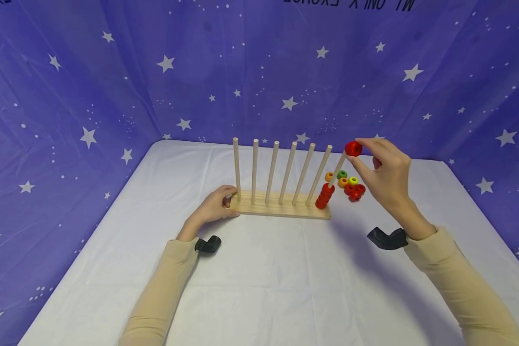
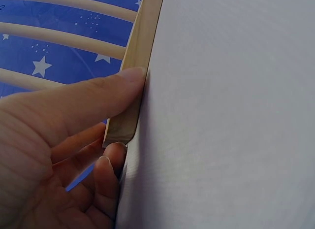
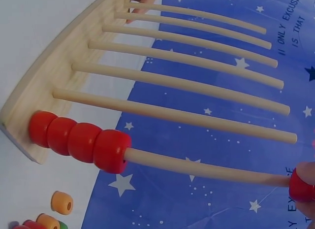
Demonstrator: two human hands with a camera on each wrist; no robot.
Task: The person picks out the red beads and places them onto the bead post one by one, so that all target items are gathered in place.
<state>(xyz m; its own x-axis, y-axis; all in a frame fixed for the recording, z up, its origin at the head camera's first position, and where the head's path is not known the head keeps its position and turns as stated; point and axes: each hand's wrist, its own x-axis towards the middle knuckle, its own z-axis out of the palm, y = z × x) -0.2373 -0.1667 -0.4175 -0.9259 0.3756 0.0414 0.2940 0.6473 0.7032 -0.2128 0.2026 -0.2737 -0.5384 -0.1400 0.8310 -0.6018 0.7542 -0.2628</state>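
A wooden peg stand [image 1: 281, 210] with a row of upright dowels sits on the table. My left hand [image 1: 213, 206] grips the left end of its base, with the thumb [image 2: 110, 93] along the front edge and fingers curled at the end. My right hand [image 1: 388, 175] pinches a red bead [image 1: 353, 149] between thumb and fingers at the top of the rightmost dowel [image 3: 206, 168]. In the right wrist view the held bead [image 3: 299, 185] meets that dowel's tip. Several red beads [image 3: 81, 140] are stacked at the foot of the same dowel; the other dowels are bare.
Loose beads lie on the white cloth behind the stand's right end: a red cluster [image 1: 354, 192], a yellow bead [image 1: 353, 180], a green bead [image 1: 342, 174] and orange beads [image 1: 343, 182]. A purple starry curtain [image 1: 259, 72] hangs behind the table.
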